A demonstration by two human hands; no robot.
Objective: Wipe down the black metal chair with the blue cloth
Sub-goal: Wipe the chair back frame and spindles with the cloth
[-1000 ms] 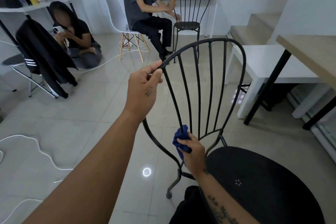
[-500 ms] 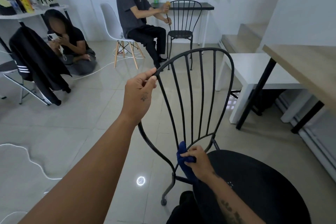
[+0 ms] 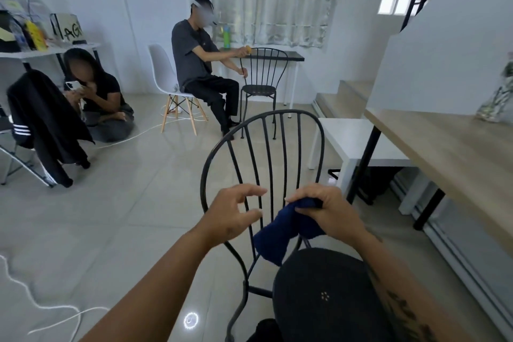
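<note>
The black metal chair stands right in front of me, its curved spindle back facing me and its round seat at the bottom. My right hand is raised in front of the back's lower spindles and pinches the blue cloth, which hangs down loose toward the seat. My left hand hovers beside it with fingers spread, holding nothing and off the chair frame.
A wooden table with black legs stands close on the right, a white bench behind it. A person sits on a white chair by another black chair; another person sits on the floor. A cable lies on the tiles at left.
My left hand let go of the chair's top rail and dropped to the middle. My right hand lifted the cloth from the base of the back. The view tilted up.
</note>
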